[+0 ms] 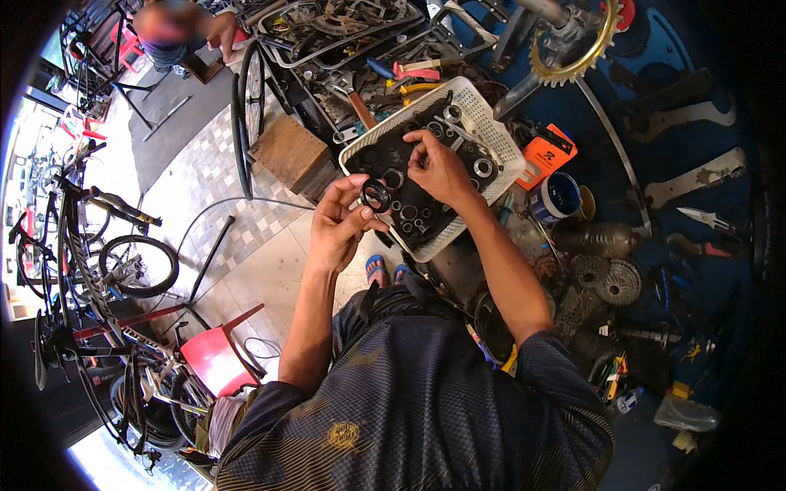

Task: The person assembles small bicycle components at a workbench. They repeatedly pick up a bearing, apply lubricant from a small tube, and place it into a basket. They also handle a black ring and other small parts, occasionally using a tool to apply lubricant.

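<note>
My left hand [334, 227] pinches a round black ring [377, 185] between thumb and fingers, by the near left side of a white plastic basket [512, 162]. The ring is tilted so that its opening shows. Over the middle of the basket is my right hand [442, 173], its fingers curled and the thumb bent in; whether a small part sits between the fingertips is too hard to make out. Beneath both hands, several metal rings and bearing-like parts, among them a shiny ring [483, 168], lie on the basket's dark bottom.
A wooden block [293, 155] stands left of the basket. Beyond it are a wooden-handled hammer [360, 108] and loose tools. At right are an orange packet [548, 154], a blue-and-white tub [558, 196], cassettes [618, 282] and hanging wrenches. Bicycles and a red chair [219, 360] stand left; another person sits far left.
</note>
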The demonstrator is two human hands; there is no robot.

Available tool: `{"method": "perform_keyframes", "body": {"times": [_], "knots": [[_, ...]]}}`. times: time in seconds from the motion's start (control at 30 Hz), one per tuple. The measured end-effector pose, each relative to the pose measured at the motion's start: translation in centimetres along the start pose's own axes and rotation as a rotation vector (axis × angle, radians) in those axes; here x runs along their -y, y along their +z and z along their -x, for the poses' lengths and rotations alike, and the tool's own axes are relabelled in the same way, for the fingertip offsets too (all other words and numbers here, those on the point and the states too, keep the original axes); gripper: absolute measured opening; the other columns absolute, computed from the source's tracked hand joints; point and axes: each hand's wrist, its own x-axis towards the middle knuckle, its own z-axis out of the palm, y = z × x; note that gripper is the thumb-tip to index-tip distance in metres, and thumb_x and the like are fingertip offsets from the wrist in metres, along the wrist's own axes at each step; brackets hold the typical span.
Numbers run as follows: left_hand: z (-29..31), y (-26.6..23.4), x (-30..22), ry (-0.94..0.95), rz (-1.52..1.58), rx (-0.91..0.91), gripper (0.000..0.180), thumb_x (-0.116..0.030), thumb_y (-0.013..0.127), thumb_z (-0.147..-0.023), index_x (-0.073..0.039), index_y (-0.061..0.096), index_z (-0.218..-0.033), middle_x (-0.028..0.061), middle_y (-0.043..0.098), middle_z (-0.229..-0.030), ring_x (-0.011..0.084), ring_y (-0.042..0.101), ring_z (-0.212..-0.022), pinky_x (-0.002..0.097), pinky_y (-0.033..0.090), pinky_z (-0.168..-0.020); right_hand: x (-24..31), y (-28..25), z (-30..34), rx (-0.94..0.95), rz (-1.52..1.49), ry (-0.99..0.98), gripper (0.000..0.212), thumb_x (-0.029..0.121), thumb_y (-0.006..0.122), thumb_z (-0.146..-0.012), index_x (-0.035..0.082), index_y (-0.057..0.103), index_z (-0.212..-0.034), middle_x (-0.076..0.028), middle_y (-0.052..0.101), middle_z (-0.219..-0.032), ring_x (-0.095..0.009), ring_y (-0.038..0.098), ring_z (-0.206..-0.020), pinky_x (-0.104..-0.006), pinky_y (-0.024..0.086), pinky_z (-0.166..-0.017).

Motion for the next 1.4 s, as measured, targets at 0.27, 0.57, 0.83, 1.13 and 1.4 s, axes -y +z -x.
{"method": "perform_keyframes", "body": {"times": [0.27, 0.57, 0.83, 1.13, 1.4], "knots": [[-1.1, 1.1, 0.7, 0.098, -0.199, 0.031, 0.054, 0.015, 0.065, -0.088, -0.001, 0.048, -0.137, 0.0139, 0.054, -0.139, 0.0212, 0.064, -0.112, 0.0375, 0.063, -0.088, 6.1, -1.7, 4.2, -0.029, -0.309, -0.160, 0.051, -0.005, 0.071, -0.084, 0.007, 0.052, -0.131, 0.000, 0.062, -0.087, -0.004, 0.053, -0.070, -0.0237, 0.045, -0.062], [-1.0, 2.3, 0.5, 0.135, -0.277, 0.059, 0.056, 0.019, 0.064, -0.086, 0.002, 0.047, -0.136, 0.0108, 0.051, -0.142, 0.0159, 0.063, -0.111, 0.0311, 0.060, -0.091, 7.6, -1.3, 4.8, -0.144, 0.022, -0.300, 0.058, 0.001, 0.073, -0.081, 0.010, 0.052, -0.134, -0.005, 0.068, -0.088, -0.017, 0.060, -0.064, -0.0334, 0.050, -0.060], [-0.7, 3.1, 0.4, 0.183, -0.324, 0.064, 0.056, 0.022, 0.061, -0.084, 0.003, 0.047, -0.135, 0.0119, 0.053, -0.140, 0.0157, 0.062, -0.112, 0.0289, 0.059, -0.091, 8.4, -2.1, 4.8, -0.089, -0.078, -0.158, 0.060, 0.003, 0.075, -0.083, 0.010, 0.050, -0.137, -0.008, 0.068, -0.088, -0.022, 0.069, -0.075, -0.0357, 0.054, -0.066], [-0.8, 3.2, 0.2, 0.208, -0.376, 0.148, 0.057, 0.021, 0.063, -0.085, 0.000, 0.048, -0.136, 0.0156, 0.050, -0.145, 0.0218, 0.059, -0.123, 0.0360, 0.058, -0.098, 8.0, -2.9, 4.8, 0.007, -0.342, -0.044, 0.058, -0.003, 0.074, -0.085, 0.009, 0.050, -0.137, -0.003, 0.070, -0.088, -0.005, 0.057, -0.075, -0.0229, 0.044, -0.062], [0.0, 2.4, 0.5, 0.095, -0.256, 0.132, 0.051, 0.019, 0.065, -0.087, -0.001, 0.050, -0.131, 0.0140, 0.050, -0.143, 0.0196, 0.062, -0.117, 0.0356, 0.061, -0.092, 7.3, -2.3, 5.9, 0.054, -0.359, 0.014, 0.051, -0.001, 0.074, -0.087, 0.006, 0.051, -0.132, -0.007, 0.072, -0.090, -0.011, 0.065, -0.076, -0.0278, 0.050, -0.068]]}}
